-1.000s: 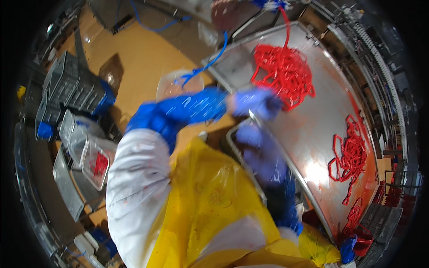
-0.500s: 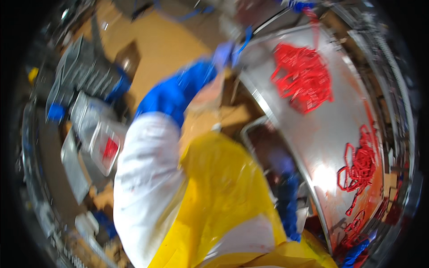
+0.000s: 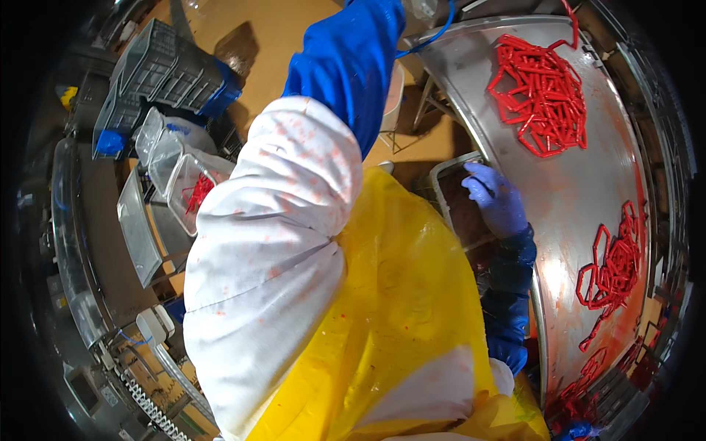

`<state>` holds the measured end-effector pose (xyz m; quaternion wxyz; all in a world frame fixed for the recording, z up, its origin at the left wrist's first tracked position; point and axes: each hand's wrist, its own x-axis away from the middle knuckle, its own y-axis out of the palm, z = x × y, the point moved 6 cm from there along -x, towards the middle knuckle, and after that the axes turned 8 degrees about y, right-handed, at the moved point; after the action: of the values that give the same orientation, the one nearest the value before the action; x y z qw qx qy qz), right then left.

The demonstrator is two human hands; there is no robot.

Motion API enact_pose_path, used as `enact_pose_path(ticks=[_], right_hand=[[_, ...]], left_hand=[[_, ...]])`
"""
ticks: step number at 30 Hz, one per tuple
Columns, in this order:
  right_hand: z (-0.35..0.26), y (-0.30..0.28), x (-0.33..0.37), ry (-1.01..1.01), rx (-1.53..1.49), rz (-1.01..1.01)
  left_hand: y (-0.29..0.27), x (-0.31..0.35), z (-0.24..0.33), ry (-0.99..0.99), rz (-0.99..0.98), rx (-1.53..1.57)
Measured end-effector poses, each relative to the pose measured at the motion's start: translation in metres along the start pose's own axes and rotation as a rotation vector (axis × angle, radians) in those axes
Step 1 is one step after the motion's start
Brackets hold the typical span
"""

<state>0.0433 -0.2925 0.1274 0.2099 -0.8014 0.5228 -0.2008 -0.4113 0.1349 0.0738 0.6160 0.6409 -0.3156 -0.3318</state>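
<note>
Left arm in shiny blue plastic sleeve (image 3: 346,66) had swung forward and out past the top edge. One second earlier its gloved hand was by the larger red heap; half a second earlier, near the blue hose (image 3: 434,38). Left hand now out of sight; could not tell its state.

Right hand (image 3: 501,202), purple-gloved, had come up from low beside the desk, where it was a blur. Fingers loosely bent, thumb apart, nothing visible in the grip. It hung by the near edge of the stainless-steel desk (image 3: 548,206), partly over the grey-rimmed rectangular tray (image 3: 454,163); contact unclear.

Larger heap of bright red linked strands (image 3: 540,95) lay on the desk, ahead and rightward of the right hand, well apart. Smaller dark red tangle (image 3: 614,268) lay farther right.
</note>
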Motion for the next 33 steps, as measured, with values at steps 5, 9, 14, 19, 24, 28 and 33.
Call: enact_pose_path(ticks=[5,9,14,19,24,28,33], right_hand=[[0.032,-0.011,0.021,0.075,0.178,0.096],[0.106,-0.02,0.046,0.372,0.055,0.151],[0.218,-0.071,0.066,0.526,0.276,0.795],[0.303,-0.08,0.112,0.908,0.506,0.914],[0.285,-0.071,0.103,0.973,0.517,0.882],[0.265,-0.065,0.054,0.705,0.28,0.867],[0.222,0.001,-0.016,0.447,-0.628,0.438]], left_hand=[[-0.005,0.103,-0.08,-0.224,-0.418,-1.36],[-0.107,0.22,-0.041,-0.927,-1.102,-2.115],[-0.252,0.261,0.051,-0.951,-1.232,-2.607],[-0.236,0.319,0.051,-0.918,-1.257,-2.609],[-0.286,0.246,0.091,-0.926,-0.779,-2.429],[-0.299,0.219,0.078,-1.346,0.031,-1.316],[-0.002,0.43,-0.05,-1.461,-1.428,-0.969]])
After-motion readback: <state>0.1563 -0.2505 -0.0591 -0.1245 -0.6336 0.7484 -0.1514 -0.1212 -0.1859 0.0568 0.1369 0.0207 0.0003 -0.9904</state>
